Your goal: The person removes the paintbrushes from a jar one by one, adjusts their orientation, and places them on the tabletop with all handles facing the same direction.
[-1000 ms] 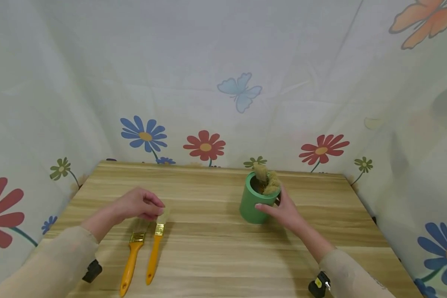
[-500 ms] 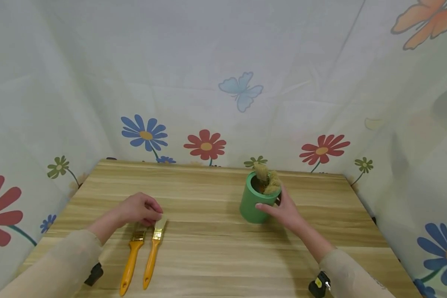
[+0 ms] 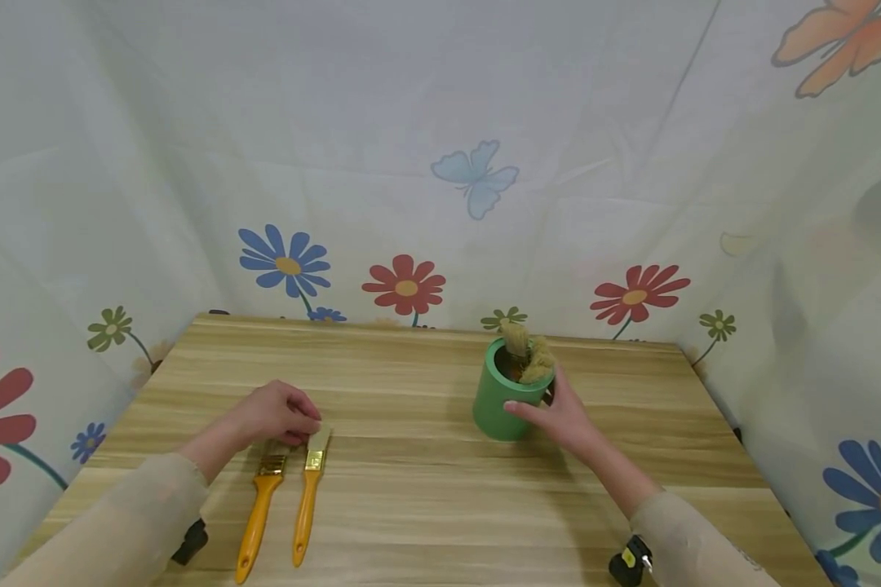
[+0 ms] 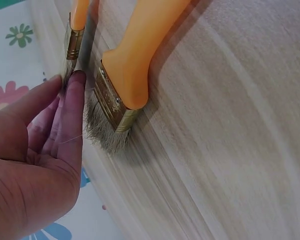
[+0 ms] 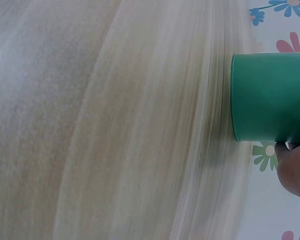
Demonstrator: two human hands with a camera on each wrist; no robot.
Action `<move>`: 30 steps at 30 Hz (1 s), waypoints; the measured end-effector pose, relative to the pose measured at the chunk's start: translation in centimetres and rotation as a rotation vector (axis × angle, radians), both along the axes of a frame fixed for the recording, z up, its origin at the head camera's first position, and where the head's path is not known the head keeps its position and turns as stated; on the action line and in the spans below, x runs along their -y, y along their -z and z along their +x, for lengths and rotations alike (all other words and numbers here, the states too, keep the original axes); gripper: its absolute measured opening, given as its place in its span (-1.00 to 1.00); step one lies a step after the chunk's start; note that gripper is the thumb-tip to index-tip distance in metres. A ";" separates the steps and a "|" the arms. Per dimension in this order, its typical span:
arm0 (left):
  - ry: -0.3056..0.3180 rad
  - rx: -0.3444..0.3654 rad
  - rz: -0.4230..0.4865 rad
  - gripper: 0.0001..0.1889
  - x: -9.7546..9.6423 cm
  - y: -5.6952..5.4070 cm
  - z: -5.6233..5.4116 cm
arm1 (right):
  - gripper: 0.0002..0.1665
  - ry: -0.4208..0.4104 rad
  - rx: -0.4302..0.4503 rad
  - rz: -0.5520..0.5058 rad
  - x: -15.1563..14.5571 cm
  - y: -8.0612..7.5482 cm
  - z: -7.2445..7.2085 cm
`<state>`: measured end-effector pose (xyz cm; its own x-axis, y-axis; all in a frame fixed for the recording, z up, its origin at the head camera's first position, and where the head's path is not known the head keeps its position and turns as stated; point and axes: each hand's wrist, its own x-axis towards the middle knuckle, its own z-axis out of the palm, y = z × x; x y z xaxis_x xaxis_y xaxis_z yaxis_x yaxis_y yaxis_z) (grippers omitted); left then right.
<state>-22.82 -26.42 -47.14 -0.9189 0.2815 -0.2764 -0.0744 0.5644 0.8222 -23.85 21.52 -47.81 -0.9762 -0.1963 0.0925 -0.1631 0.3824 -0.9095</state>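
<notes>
1. The bristles of a narrow paintbrush (image 3: 308, 505) are pinched between the thumb and fingers of the left hand (image 3: 279, 416); its yellow handle is pointed toward the wearer, over the left part of the surface (image 3: 411, 489). Whether that handle is lifted cannot be told.
2. A wider paintbrush (image 3: 258, 522) is laid just beside it, on its left; its bristles are partly covered by the left hand in the head view.
3. A green cup (image 3: 499, 408) is set on the surface, right of centre and well apart from both brushes. Its right side is gripped by the curled fingers and thumb of the right hand (image 3: 565, 416).
4. The cup's mouth is crowded by tan bristle heads (image 3: 536, 363), pointed upward.
5. A small black device (image 3: 191, 542) is seen beneath the left sleeve (image 3: 110, 522), and another black device (image 3: 626, 562) by the right sleeve (image 3: 693, 538).
6. The surface is streaked with pale wood grain.
7. It is enclosed at the back and sides by a white cloth (image 3: 558, 81), printed with flowers and butterflies and lightly creased.
</notes>
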 end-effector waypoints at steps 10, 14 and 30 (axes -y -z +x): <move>-0.002 -0.024 -0.051 -0.90 -0.2 0.0 -0.1 | 0.22 -0.015 -0.012 -0.010 0.0 -0.1 0.1; 0.001 -0.040 -0.084 -0.89 -0.2 -0.4 -0.2 | 0.23 -0.014 -0.019 -0.005 0.0 0.0 0.1; 0.106 -0.227 -0.090 -0.64 -0.7 -5.3 -1.5 | 0.24 -0.022 -0.013 -0.007 -0.1 0.0 0.1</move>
<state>-24.37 -25.72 -41.88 -0.9270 0.3628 -0.0954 0.1692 0.6312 0.7570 -23.80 21.61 -47.76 -0.9703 -0.2171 0.1067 -0.1834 0.3724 -0.9098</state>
